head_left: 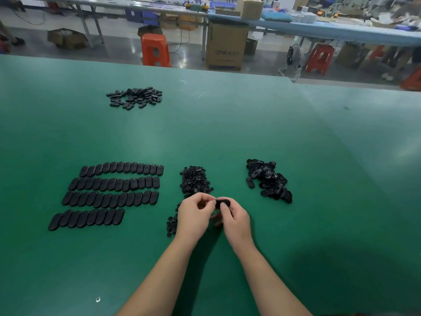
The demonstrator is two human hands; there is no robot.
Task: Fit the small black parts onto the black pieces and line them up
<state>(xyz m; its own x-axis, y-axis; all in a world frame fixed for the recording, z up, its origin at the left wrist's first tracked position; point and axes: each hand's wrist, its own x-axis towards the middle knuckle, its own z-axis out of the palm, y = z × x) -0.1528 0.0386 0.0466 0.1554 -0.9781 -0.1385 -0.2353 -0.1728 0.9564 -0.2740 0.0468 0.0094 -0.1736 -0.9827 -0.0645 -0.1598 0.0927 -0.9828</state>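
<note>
1. Black plastic, hard-looking and slightly glossy, makes up everything to be handled on the green surface [227, 124]; the oval black piece [222, 203] now sits pinched in the fingers of the right hand [234, 218], raised a little above the surface.
2. Left hand [194, 213] has its fingers curled inward right against that piece, seemingly pinching a small black part (too small and hidden to make out for certain).
3. Loose small black parts [195, 180] lie heaped just beyond the hands, with a few more beside the left wrist; unfitted pieces [268, 180] are piled to the right.
4. Finished pieces [114, 192] lie in four rows to the left, side by side and touching; the nearest row is shorter, so I judge the next one belongs at its right end.
5. Handling, as a judgement: each piece looks light and stiff, unlikely to bend, and smooth enough to slip, so holding it by its long edges leaves the face free for pressing the part in.
6. Small parts probably need a fingertip pinch and careful alignment (easy to drop or seat crooked).
7. Another heap [135, 98] lies well apart at the far left.
</note>
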